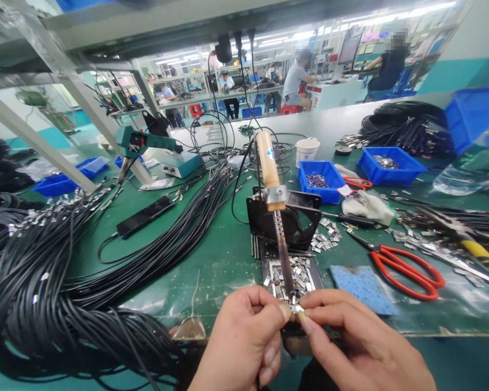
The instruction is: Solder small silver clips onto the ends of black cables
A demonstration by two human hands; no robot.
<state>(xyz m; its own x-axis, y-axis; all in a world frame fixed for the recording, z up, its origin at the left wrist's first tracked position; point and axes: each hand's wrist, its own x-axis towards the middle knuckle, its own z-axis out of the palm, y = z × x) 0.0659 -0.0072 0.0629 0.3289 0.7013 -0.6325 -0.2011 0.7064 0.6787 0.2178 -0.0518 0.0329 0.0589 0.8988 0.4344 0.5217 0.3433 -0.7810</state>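
At the bench's front edge, my left hand [250,336] is closed, thumb and forefinger pinched together. A bit of black cable shows below its fist. My right hand [350,331] pinches a small shiny metal connector shell [296,307], its fingertips almost meeting the left ones. Right above them is the dark tip of a soldering iron [286,266], fixed in a stand with its wooden handle [268,163] pointing up. Small silvery metal pieces [303,271] lie on the plate beneath the iron. My fingers hide part of the joint between cable and shell.
Behind the iron stands a black fan [285,220]. Right are a blue sponge [362,288], red-handled scissors [407,271], pliers [464,239] and blue bins [321,182]. Bundled black cables [118,293] cover the left, near a phone [145,216] and green glue gun [146,142]. People sit beyond.
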